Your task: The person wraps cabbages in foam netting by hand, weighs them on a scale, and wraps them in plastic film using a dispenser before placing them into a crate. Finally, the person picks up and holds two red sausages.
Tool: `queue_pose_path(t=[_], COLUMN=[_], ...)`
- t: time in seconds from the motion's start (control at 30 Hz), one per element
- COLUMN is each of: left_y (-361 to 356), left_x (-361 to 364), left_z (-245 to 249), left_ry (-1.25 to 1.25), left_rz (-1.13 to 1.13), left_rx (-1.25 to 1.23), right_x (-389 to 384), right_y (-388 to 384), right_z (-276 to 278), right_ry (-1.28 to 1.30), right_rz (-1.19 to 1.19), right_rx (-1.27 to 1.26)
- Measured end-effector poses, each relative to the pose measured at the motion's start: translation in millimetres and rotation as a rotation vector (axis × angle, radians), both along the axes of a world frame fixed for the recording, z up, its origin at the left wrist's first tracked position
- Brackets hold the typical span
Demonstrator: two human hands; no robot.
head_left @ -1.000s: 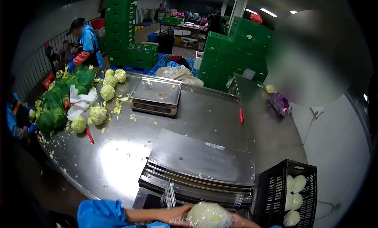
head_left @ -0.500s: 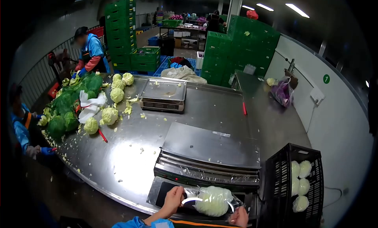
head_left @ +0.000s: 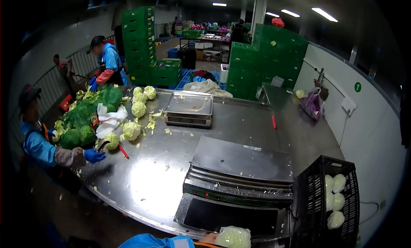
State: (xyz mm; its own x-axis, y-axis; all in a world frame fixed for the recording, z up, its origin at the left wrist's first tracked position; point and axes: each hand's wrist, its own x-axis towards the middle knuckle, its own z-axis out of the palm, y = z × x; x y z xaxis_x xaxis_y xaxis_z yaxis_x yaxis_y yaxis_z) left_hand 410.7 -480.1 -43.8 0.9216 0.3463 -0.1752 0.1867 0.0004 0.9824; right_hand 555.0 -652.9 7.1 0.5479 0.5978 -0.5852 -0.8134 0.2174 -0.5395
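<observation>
At the bottom edge, a cabbage in clear film (head_left: 233, 237) is partly cut off by the frame. My left hand (head_left: 209, 238) holds it from its left side, with most of the fingers hidden behind it. My right hand is out of view. Just beyond lies the wrapping machine's dark plate (head_left: 231, 214), with nothing on it. Behind that plate stands the machine's metal body (head_left: 242, 158), with a small red light on its front.
A black crate (head_left: 319, 196) with several wrapped cabbages stands right. A scale (head_left: 188, 109), loose cabbages (head_left: 131, 130) and green netting (head_left: 100, 98) are on the table. One co-worker's gloved hand (head_left: 94, 156) holds a curved tool; another co-worker (head_left: 109, 61) stands behind.
The wrapped cabbage has come off the plate toward me, with my left hand. My right hand has left the view. The left co-worker's arm now reaches over the table.
</observation>
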Motion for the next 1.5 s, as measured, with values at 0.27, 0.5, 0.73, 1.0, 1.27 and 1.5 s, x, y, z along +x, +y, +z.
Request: queue_pose_path(t=[0.27, 0.5, 0.73, 1.0, 1.27, 1.5], left_y=[16.8, -21.0, -59.5, -70.0, -72.1, -44.0], left_x=[58.5, 127.8, 142.0, 138.1, 138.6, 128.8], left_z=[60.0, 144.8, 31.0, -31.8, -35.1, -15.5], left_ry=[-0.264, -0.269, -0.567, -0.724, -0.672, -0.890], left_rz=[-0.267, -0.075, -0.698, -0.588, -0.592, -0.359], left_rx=[-1.130, -0.820, 0.609, 0.672, 0.658, 0.545], right_x=[-5.9, 31.1, 182.9, 269.8, 240.3, 257.8], right_y=[-13.3, -37.3, -191.6, -344.9, -204.0, -176.0], right_z=[9.4, 29.2, 101.2, -82.8, -82.3, -64.7], right_ry=[0.041, 0.034, -0.500, -0.581, -0.607, -0.691], right_rz=[-0.112, -0.409, -0.733, -0.584, -0.352, -0.267], right_rx=[0.116, 0.540, 0.281, -0.324, -0.807, -0.867])
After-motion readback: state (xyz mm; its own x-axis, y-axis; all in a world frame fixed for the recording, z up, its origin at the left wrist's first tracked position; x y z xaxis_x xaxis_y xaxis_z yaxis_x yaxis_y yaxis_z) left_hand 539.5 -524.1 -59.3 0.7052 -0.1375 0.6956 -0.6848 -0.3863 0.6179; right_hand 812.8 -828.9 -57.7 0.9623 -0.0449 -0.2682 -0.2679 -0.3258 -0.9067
